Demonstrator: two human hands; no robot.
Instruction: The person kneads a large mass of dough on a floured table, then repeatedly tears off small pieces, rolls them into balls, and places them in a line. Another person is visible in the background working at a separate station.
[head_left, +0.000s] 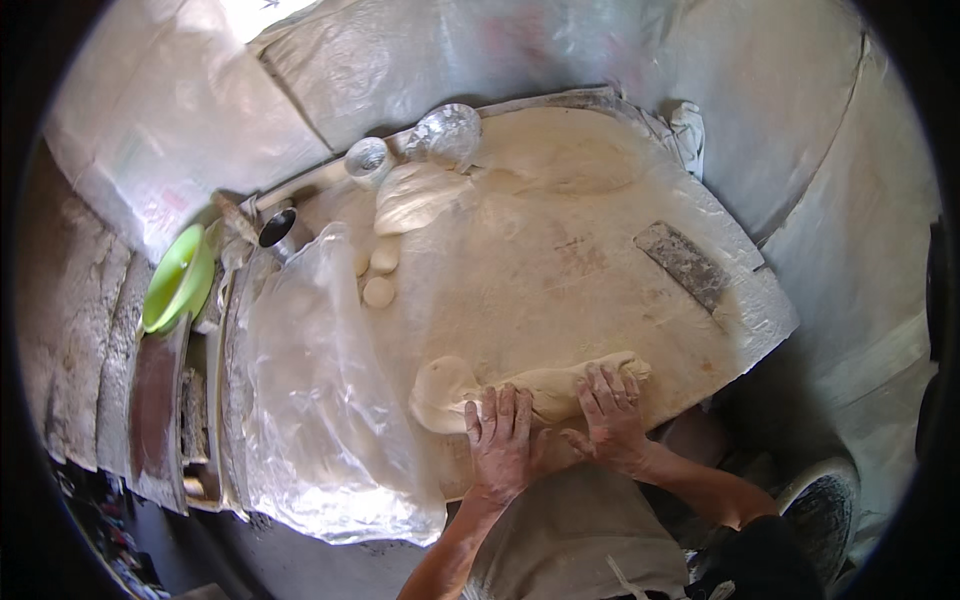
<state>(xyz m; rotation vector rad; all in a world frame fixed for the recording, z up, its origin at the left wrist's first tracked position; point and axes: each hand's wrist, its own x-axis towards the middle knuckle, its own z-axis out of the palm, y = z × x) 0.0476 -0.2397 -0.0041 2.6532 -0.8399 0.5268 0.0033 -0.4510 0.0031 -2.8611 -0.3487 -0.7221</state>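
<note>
A long roll of pale dough (551, 386) lies along the near edge of a floured work board (510, 285), its left end thick and rounded. My left hand (501, 442) rests with its fingers on the dough near that thick end. Farther right, my right hand (611, 420) presses its spread fingers on the dough near its narrower right end. Neither hand closes around the roll. Beyond, small round dough pieces (379, 292) lie beside a larger mass of dough (420, 196), which is partly under clear plastic.
Clear plastic sheeting (322, 390) covers the board's left part. A dark flat slab (682, 264) lies at the right. Along the back left stand a metal cup (279, 229), a whitish container (368, 162) and a floury round bowl (450, 135). A green basin (178, 279) is at far left.
</note>
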